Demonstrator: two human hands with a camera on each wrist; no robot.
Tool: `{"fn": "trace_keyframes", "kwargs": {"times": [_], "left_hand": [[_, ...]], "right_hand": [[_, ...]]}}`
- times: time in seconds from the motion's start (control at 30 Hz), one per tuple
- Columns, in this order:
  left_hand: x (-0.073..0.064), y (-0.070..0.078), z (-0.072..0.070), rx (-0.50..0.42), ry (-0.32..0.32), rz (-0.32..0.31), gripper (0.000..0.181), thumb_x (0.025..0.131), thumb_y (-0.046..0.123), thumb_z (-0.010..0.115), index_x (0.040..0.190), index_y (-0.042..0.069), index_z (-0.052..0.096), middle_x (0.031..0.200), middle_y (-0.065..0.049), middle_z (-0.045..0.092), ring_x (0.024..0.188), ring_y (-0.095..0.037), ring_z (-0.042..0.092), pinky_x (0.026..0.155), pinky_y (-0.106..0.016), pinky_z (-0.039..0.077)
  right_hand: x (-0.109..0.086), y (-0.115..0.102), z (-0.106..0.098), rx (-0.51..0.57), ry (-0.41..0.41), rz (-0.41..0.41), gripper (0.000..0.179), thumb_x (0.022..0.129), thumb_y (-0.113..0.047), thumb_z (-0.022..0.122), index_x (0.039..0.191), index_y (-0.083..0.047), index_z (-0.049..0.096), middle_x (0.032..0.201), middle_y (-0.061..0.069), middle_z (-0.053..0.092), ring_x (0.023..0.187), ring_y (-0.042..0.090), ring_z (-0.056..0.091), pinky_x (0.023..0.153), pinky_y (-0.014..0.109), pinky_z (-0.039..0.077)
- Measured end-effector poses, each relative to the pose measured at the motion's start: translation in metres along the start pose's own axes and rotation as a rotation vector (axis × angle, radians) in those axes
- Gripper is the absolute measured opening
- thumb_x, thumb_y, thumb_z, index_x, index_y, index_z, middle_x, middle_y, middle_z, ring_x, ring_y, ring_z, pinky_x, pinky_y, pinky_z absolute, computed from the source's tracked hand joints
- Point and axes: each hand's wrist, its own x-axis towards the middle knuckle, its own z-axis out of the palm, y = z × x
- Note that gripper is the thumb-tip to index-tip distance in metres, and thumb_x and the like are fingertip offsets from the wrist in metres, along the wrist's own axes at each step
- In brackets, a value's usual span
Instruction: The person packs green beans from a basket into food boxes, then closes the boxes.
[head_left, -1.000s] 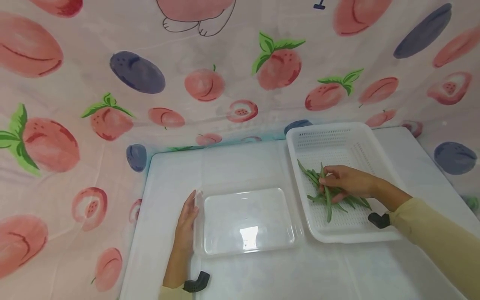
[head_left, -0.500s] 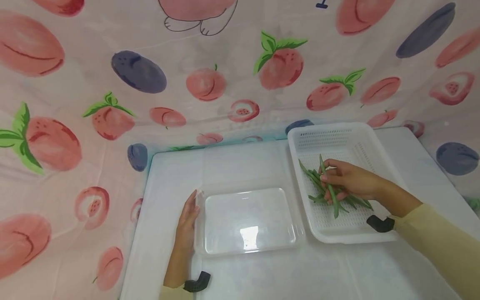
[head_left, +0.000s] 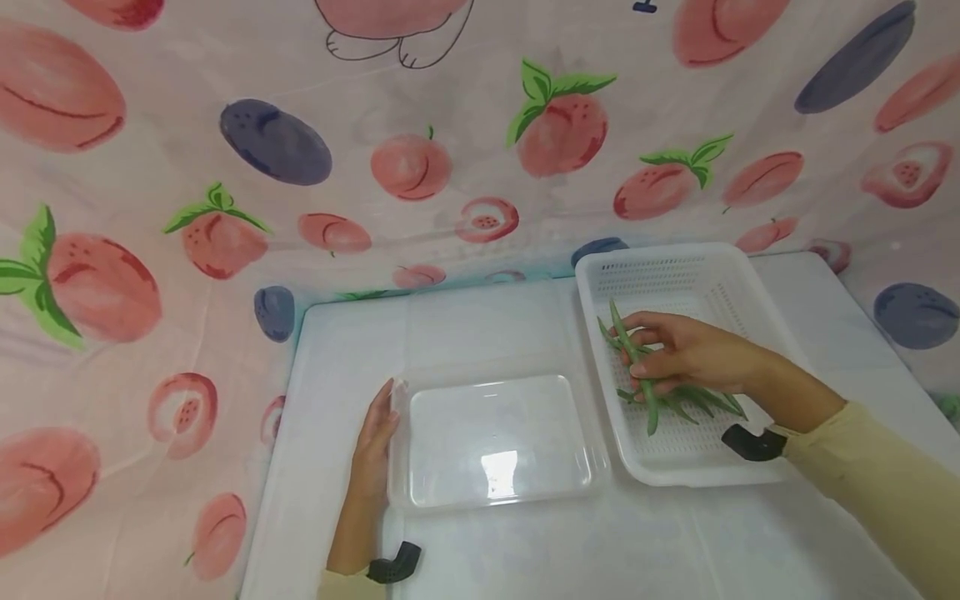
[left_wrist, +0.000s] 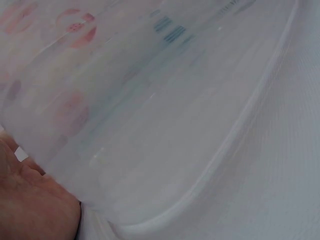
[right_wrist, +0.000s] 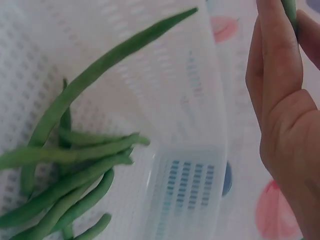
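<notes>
My left hand (head_left: 371,450) rests along the left side of a clear plastic container (head_left: 465,433), with the fingers straight against its wall. In the left wrist view, the palm (left_wrist: 37,205) lies beside the container's translucent wall (left_wrist: 165,150). Over the white perforated basket (head_left: 697,478), my right hand (head_left: 697,354) pinches a long green bean (head_left: 651,408) between thumb and fingers. Several other green beans (right_wrist: 75,192) lie loosely on the basket floor below it. Only a sliver of the held bean (right_wrist: 290,11) shows in the right wrist view.
The container and basket stand side by side on a white table (head_left: 495,550), the basket on the right. A cloth printed with fruit (head_left: 450,83) hangs behind and at both sides. Each wrist carries a black camera mount (head_left: 395,564).
My right hand has shifted slightly left and toward the back of the basket, with the green bean in its grip. The left hand and the container have stayed put.
</notes>
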Motion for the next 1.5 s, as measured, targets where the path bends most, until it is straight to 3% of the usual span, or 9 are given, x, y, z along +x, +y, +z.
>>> {"fn": "trace_keyframes", "kwargs": {"times": [0.1, 0.23, 0.5, 0.8, 1.2, 1.5], "left_hand": [[0.000, -0.001, 0.000, -0.001, 0.000, 0.000, 0.053, 0.108, 0.036, 0.045, 0.159, 0.035, 0.031, 0.167, 0.012, 0.029, 0.152, -0.024, 0.035, 0.109, -0.045, 0.048], [0.000, -0.002, 0.000, 0.004, 0.003, -0.001, 0.053, 0.108, 0.037, 0.045, 0.159, 0.036, 0.032, 0.166, 0.013, 0.029, 0.152, -0.023, 0.034, 0.111, -0.048, 0.045], [-0.002, -0.003, -0.001, 0.013, 0.001, -0.004, 0.053, 0.108, 0.038, 0.045, 0.159, 0.035, 0.031, 0.168, 0.012, 0.027, 0.153, -0.025, 0.034, 0.110, -0.046, 0.048], [-0.002, -0.001, 0.000, 0.012, 0.003, 0.009, 0.053, 0.109, 0.036, 0.044, 0.159, 0.035, 0.030, 0.167, 0.014, 0.029, 0.153, -0.024, 0.035, 0.109, -0.044, 0.049], [-0.001, -0.002, 0.001, 0.031, 0.007, 0.013, 0.052, 0.108, 0.040, 0.044, 0.158, 0.038, 0.032, 0.166, 0.018, 0.027, 0.154, -0.021, 0.033, 0.111, -0.054, 0.045], [0.000, -0.002, 0.001, 0.020, 0.013, 0.002, 0.050, 0.108, 0.035, 0.045, 0.157, 0.039, 0.034, 0.165, 0.016, 0.031, 0.153, -0.020, 0.032, 0.117, -0.056, 0.037]], "right_hand": [[0.004, -0.005, 0.007, -0.015, 0.010, -0.002, 0.057, 0.096, -0.005, 0.068, 0.145, 0.002, 0.038, 0.116, 0.019, 0.058, 0.094, 0.030, 0.073, 0.073, 0.037, 0.063], [0.010, -0.010, 0.015, 0.019, 0.000, 0.000, 0.054, 0.095, -0.003, 0.069, 0.142, -0.001, 0.042, 0.113, 0.017, 0.060, 0.091, 0.028, 0.074, 0.069, 0.034, 0.063], [0.021, -0.020, 0.030, 0.072, 0.001, 0.039, 0.053, 0.095, -0.010, 0.071, 0.141, -0.008, 0.043, 0.108, 0.015, 0.059, 0.086, 0.033, 0.074, 0.072, 0.049, 0.063], [0.035, -0.025, 0.048, -0.001, -0.030, 0.071, 0.054, 0.097, -0.017, 0.071, 0.143, -0.013, 0.044, 0.109, 0.022, 0.057, 0.087, 0.040, 0.075, 0.065, 0.043, 0.064], [0.053, -0.035, 0.068, -0.047, -0.083, 0.094, 0.053, 0.095, -0.020, 0.073, 0.142, -0.018, 0.047, 0.110, 0.020, 0.061, 0.087, 0.038, 0.076, 0.067, 0.047, 0.064], [0.070, -0.048, 0.082, -0.110, -0.078, 0.081, 0.038, 0.095, -0.021, 0.074, 0.128, -0.013, 0.058, 0.106, 0.017, 0.063, 0.089, 0.037, 0.076, 0.068, 0.047, 0.064]]}}
